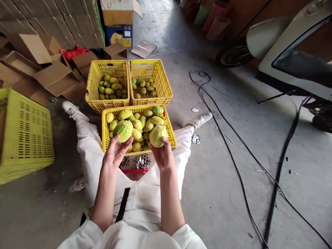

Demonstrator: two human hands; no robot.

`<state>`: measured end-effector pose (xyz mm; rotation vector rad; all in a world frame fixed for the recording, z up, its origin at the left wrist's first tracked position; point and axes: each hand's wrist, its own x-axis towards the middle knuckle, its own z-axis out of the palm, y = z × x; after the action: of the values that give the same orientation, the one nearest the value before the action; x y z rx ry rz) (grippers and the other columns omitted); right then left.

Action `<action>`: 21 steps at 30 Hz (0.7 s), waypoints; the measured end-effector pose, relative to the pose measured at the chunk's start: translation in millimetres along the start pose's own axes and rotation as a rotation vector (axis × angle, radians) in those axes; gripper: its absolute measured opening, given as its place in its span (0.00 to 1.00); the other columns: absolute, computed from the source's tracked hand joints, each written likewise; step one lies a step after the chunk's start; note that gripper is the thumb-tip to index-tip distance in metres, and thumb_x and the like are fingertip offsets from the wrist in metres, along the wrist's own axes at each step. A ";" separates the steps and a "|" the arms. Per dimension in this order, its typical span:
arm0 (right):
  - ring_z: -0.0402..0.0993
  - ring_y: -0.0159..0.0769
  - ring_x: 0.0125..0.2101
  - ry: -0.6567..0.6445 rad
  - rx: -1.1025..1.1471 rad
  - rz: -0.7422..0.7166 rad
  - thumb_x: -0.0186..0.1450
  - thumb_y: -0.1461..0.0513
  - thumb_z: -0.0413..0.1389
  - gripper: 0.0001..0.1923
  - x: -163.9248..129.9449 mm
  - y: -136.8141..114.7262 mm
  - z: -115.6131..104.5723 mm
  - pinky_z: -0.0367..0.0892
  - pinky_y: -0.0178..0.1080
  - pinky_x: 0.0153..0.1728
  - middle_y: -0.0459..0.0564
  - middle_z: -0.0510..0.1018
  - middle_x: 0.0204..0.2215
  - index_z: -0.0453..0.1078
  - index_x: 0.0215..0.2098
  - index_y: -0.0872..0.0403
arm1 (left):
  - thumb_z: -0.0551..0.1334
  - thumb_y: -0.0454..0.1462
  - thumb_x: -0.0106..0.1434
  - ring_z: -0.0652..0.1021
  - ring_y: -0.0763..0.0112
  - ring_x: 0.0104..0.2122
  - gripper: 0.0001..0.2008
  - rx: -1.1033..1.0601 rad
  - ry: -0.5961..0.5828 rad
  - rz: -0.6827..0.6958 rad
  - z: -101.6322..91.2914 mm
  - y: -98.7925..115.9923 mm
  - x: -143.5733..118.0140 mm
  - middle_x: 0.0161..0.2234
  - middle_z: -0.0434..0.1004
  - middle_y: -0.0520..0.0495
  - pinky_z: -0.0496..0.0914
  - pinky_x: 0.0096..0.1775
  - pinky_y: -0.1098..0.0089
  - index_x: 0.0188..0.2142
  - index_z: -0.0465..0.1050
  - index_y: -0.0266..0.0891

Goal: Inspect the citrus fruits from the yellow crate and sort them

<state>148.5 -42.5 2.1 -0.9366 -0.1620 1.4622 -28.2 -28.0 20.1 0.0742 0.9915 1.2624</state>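
Left hand (116,152) half-closed round a bumpy green fruit (123,131), right hand (164,155) cupping a paler fruit (158,136) — both over a loaded yellow crate's (104,129) near side, two crates (107,102) just beyond its far edge, bare concrete floor (204,180) rightward — black cable (273,202) crossing.

Shows grey floor (220,207), scuffed, dotted with scraps (195,110). Catches a pale sheen of light (164,15) top centre. Has stacked cardboard (76,20) upper left, loose open boxes (55,77) heaped in front, blue-and-yellow carton (118,34) beside the stack with another carton (118,17) on top. Includes flat cardboard sheet (144,49) lying nearby. Shows pinkish containers (218,27) top right, blurry, near white scooter (290,74) parked far right. Has black cables (278,180), thick and thin, snaking across floor on the right.
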 end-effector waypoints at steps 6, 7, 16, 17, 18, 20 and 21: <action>0.82 0.39 0.37 0.021 -0.067 0.000 0.55 0.55 0.72 0.20 1.1 3.8 -5.1 0.80 0.41 0.37 0.43 0.83 0.40 0.74 0.42 0.46 | 0.71 0.34 0.55 0.80 0.57 0.54 0.16 0.012 0.038 0.081 -6.8 -4.1 1.7 0.50 0.83 0.46 0.81 0.49 0.66 0.44 0.76 0.43; 0.82 0.38 0.37 0.032 -0.073 -0.013 0.55 0.55 0.72 0.19 1.3 4.1 -4.6 0.79 0.38 0.36 0.43 0.83 0.40 0.74 0.42 0.45 | 0.72 0.34 0.55 0.80 0.57 0.55 0.17 0.013 0.034 0.090 -8.1 -4.4 1.8 0.51 0.83 0.46 0.81 0.49 0.65 0.45 0.76 0.44; 0.80 0.40 0.49 -0.037 -0.022 -0.095 0.52 0.57 0.74 0.27 -0.3 -1.3 -1.2 0.78 0.41 0.47 0.45 0.83 0.50 0.75 0.48 0.44 | 0.77 0.37 0.49 0.80 0.53 0.55 0.18 -0.062 -0.005 0.115 -0.7 -9.7 -0.7 0.53 0.82 0.43 0.82 0.46 0.63 0.40 0.78 0.43; 0.80 0.41 0.49 -0.039 -0.018 -0.086 0.51 0.57 0.75 0.27 -0.5 -1.3 -2.4 0.79 0.43 0.47 0.45 0.83 0.50 0.75 0.47 0.44 | 0.77 0.37 0.49 0.80 0.54 0.54 0.18 -0.074 -0.005 0.116 0.9 -9.8 -1.1 0.51 0.82 0.43 0.82 0.44 0.64 0.39 0.78 0.43; 0.81 0.42 0.49 -0.043 -0.019 -0.075 0.50 0.57 0.75 0.27 -0.6 -1.2 -3.7 0.79 0.44 0.46 0.45 0.82 0.49 0.75 0.46 0.44 | 0.77 0.38 0.48 0.80 0.54 0.53 0.18 -0.088 -0.005 0.114 2.4 -9.7 -1.4 0.50 0.83 0.43 0.82 0.43 0.65 0.39 0.78 0.43; 0.81 0.41 0.47 -0.047 -0.028 -0.062 0.49 0.58 0.75 0.24 -0.5 -0.7 -5.1 0.80 0.44 0.44 0.44 0.83 0.47 0.74 0.42 0.45 | 0.77 0.39 0.49 0.81 0.54 0.52 0.19 -0.121 0.003 0.102 5.3 -9.2 -2.0 0.48 0.83 0.44 0.82 0.42 0.65 0.40 0.78 0.44; 0.82 0.40 0.45 -0.042 -0.032 -0.066 0.49 0.58 0.75 0.24 -0.4 -0.5 -5.2 0.79 0.42 0.43 0.44 0.83 0.45 0.74 0.42 0.45 | 0.76 0.40 0.50 0.80 0.55 0.52 0.18 -0.133 0.017 0.092 6.5 -8.9 -2.1 0.48 0.83 0.45 0.81 0.41 0.65 0.41 0.78 0.45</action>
<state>152.0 -45.1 -0.8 -0.9190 -0.2459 1.4227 -17.2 -30.0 20.4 0.0059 0.9243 1.4121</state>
